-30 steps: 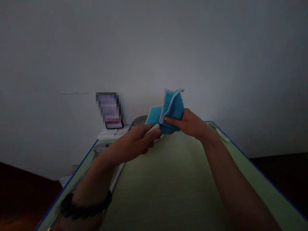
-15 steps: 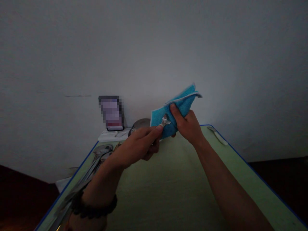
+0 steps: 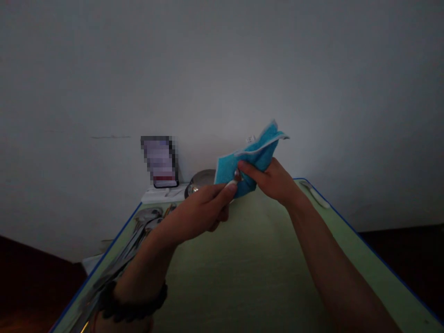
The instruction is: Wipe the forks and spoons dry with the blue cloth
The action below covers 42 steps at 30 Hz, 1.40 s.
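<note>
Closed around the pale handle of a small metal-ended utensil (image 3: 237, 175), my left hand (image 3: 204, 208) is in the middle, above the table. The utensil's exact kind is hidden by fingers and cloth. My right hand (image 3: 272, 178) grips a folded blue cloth (image 3: 227, 166) with pale edging, fingers behind it and thumb across its front. The thumb tip lies by the utensil's metal end, against the cloth. A small white tag (image 3: 250, 138) sticks up behind the cloth.
Metal kitchen utensils (image 3: 149, 215) lie along the left side of the green table (image 3: 243, 268). A round metal vessel (image 3: 201, 178) and a propped phone (image 3: 161, 162) on a white base (image 3: 161, 194) stand against the wall. A white-handled utensil (image 3: 315, 194) lies at the right edge.
My right thumb has slid down and left over the cloth to the utensil's metal end, now covering more of it. The cloth has shifted slightly left, and its tag has come into view.
</note>
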Available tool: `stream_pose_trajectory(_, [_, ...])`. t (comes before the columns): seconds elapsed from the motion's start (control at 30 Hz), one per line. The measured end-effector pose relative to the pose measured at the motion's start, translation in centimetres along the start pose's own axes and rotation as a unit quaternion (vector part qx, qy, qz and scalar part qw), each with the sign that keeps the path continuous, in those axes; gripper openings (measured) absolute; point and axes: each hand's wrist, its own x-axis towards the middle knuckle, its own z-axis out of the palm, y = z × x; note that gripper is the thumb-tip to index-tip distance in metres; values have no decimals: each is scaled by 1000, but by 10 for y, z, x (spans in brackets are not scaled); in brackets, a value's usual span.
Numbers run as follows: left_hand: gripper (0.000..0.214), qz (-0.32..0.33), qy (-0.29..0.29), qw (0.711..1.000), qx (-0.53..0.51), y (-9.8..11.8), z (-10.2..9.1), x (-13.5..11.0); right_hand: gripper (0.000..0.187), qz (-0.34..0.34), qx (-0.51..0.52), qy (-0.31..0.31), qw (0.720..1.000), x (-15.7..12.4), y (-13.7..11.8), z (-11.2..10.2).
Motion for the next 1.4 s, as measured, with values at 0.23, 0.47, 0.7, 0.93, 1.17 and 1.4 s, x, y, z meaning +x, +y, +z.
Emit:
stream_pose_trajectory(0.23, [39,-30,-68,994,-85,4,-7,-7,34,15,35,13,999,-1,0,2])
stream_pose_trajectory(0.47, [42,-41,-90,995,-1,-1,-18,-10,26,92,141,-100,981,-5,11,-6])
stream_pose_trajectory(0.7, [44,-87,-138,986,29,-1,-30,-19,30,143,194,-244,939,-12,13,-10])
stream_pose_trajectory(0.93, [44,-47,-73,970,229,-1,-22,-22,33,93,-51,-344,933,-11,5,-13])
stream_pose_trajectory(1.17, [45,-56,-81,960,262,0,-23,-22,21,44,-86,-342,935,-11,6,-10])
stream_pose_trajectory(1.4, [46,-61,-84,960,261,0,-24,-22,20,38,-63,-355,932,-13,5,-13])
